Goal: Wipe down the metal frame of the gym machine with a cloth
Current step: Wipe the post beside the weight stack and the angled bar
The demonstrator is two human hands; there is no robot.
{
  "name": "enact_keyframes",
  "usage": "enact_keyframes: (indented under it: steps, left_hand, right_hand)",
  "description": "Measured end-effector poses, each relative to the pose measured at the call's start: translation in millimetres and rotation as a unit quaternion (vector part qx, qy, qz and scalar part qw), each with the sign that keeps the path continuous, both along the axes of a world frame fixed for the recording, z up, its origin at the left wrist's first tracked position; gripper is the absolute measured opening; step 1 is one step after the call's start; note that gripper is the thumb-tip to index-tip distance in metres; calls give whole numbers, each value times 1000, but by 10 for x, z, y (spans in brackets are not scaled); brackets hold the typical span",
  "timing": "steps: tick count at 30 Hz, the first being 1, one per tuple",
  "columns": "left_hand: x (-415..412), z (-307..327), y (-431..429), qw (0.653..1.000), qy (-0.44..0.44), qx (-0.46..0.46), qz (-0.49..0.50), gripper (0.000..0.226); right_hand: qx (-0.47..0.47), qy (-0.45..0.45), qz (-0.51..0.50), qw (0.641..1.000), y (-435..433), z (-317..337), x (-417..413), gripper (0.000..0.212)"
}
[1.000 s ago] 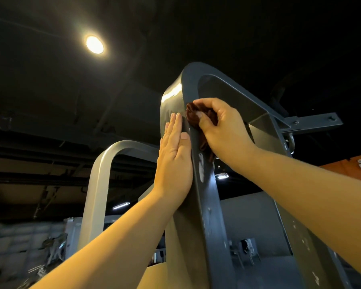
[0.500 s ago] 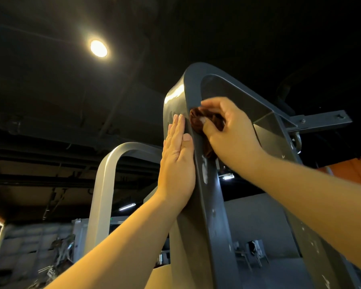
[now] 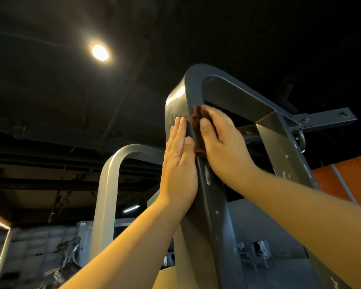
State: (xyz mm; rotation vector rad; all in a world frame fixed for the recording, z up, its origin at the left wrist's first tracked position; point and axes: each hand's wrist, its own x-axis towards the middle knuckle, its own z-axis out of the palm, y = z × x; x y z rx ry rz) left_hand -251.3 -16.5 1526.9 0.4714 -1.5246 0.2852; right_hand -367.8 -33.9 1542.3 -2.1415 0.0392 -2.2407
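The dark grey metal frame (image 3: 193, 86) of the gym machine rises overhead and bends to the right at its top. My right hand (image 3: 223, 147) grips a dark red-brown cloth (image 3: 196, 122) and holds it against the inner edge of the upright, just below the bend. Most of the cloth is hidden under that hand. My left hand (image 3: 179, 163) lies flat on the left face of the same upright, fingers straight and together, pointing up.
A second, silver arched frame (image 3: 106, 184) stands behind to the left. A dark bolted crossbar (image 3: 321, 119) juts right from the frame's top. A ceiling lamp (image 3: 100, 52) glows above. An orange wall (image 3: 346, 172) shows at right, with chairs far below.
My right hand has slid the cloth a little down and left along the upright's edge. My left hand stays flat on the frame. The camera has tilted slightly.
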Motion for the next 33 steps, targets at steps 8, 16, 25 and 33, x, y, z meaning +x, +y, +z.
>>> enact_keyframes:
  steps: [8,16,25,33]
  left_hand:
    - [18,-22,-27,1000,14,-28,-2,52]
    - [-38,-91,19,1000,22,3,-1,48]
    - [-62,-421,86,999,26,-6,34,44]
    - [-67,-493,95,999,44,6,4,44]
  right_hand:
    - [-23,30,-16,999,-33,-131,-53,47]
    - [-24,1,-7,1000,-24,-305,36,46]
    - [-20,27,-2,999,-42,-361,-61,47]
    - [-12,8,43,999,11,-1012,41,47]
